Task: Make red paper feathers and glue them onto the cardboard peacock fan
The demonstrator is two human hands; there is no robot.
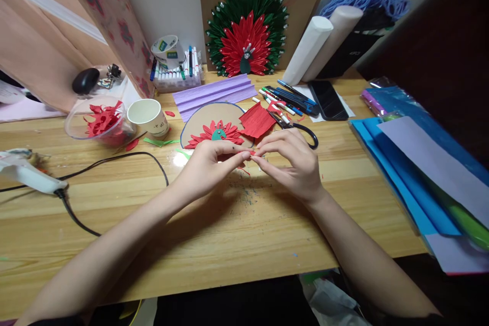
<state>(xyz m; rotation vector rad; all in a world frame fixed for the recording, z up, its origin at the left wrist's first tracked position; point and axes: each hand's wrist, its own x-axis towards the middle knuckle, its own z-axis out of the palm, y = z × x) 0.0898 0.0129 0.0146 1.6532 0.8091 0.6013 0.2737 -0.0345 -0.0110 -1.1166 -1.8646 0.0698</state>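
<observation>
My left hand (214,163) and my right hand (292,163) meet above the middle of the table. Thumb and fingers of both pinch one small piece of red crepe paper (252,153), mostly covered by the fingertips. Just behind them lies a rounded cardboard piece (198,118) with a dark outline. Red paper petals (198,136) fan around a green paper shape (219,134) on it. A sheet of red crepe paper (257,119) overlaps its right side. Scissors (305,131) with black handles lie behind my right hand.
A finished green and red paper peacock (246,30) leans at the back. A paper cup (148,116) and a plastic bowl (95,122) of red scraps stand left. A glue gun (30,173) trails its cord. Markers (286,99), a phone (330,100) and colored sheets (405,163) lie right.
</observation>
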